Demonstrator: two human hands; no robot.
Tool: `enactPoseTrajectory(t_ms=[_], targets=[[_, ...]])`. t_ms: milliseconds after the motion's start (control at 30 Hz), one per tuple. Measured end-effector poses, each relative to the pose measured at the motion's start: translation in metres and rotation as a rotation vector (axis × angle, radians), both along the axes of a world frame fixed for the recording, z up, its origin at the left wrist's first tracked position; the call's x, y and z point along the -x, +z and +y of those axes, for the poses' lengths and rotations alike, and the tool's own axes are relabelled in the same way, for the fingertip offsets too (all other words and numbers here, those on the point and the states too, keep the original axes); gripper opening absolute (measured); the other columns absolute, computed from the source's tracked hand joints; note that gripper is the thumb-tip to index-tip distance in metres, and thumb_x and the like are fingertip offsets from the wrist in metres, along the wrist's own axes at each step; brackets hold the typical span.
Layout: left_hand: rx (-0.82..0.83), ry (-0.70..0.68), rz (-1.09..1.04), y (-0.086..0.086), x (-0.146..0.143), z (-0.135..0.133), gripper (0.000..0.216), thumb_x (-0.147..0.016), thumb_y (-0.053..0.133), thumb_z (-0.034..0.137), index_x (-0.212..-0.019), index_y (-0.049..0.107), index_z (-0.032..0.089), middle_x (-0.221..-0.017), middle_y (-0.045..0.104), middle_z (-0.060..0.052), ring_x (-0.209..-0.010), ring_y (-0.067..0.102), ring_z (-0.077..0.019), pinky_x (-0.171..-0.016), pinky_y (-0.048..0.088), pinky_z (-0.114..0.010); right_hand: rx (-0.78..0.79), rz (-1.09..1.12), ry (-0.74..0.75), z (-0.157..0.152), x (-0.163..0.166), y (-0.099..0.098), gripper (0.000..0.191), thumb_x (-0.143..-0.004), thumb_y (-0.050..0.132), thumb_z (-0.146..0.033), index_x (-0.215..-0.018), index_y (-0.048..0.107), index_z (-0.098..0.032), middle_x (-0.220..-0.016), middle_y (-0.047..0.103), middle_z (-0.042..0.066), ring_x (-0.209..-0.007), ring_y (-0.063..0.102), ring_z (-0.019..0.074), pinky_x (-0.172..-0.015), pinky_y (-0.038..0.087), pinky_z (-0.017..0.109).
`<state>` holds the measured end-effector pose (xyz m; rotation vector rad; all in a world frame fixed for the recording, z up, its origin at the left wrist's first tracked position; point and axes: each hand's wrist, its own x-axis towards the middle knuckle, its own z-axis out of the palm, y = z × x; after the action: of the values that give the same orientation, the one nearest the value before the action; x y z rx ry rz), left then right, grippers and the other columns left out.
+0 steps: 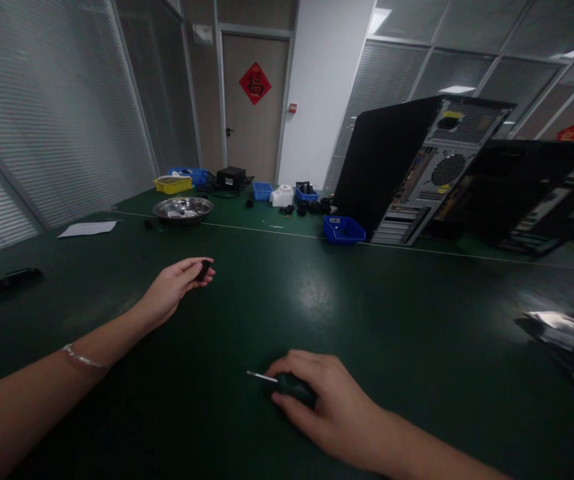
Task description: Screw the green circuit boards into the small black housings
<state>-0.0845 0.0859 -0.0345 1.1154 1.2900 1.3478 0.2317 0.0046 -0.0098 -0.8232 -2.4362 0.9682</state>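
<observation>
Mind the bare tip of the screwdriver (297,389), which your right hand (334,403) grips at lower center, and steady the small black part (203,270) your left hand (171,288) pinches left of center above the tabletop (391,320).

The surface (417,320) is dark green with a thin pale line (237,227). The little piece (203,271) in the left hand (181,277) is black. At 6 o'clock, the screwdriver (294,389) is dark green and silver. Near 12 o'clock, the sign (255,83) is red with black writing (255,85).
</observation>
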Motion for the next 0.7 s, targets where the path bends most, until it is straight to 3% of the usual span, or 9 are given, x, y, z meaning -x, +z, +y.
enactPoseTrajectory(t_ms=[700], targets=[[-0.015,-0.059,0.174,-0.0023,-0.0017,0.0007,0.029,-0.087,0.065,0.031,-0.113,0.069,0.018,-0.099,0.073,-0.009,-0.092,0.065,-0.0242,-0.082,0.052,-0.035,-0.032,0.006,0.003,0.0,-0.0022,-0.0037,0.02,-0.09,0.061,-0.02,-0.11,0.064,-0.018,-0.098,0.068,0.004,-0.083,0.065,0.0145,-0.076,0.049,0.023]])
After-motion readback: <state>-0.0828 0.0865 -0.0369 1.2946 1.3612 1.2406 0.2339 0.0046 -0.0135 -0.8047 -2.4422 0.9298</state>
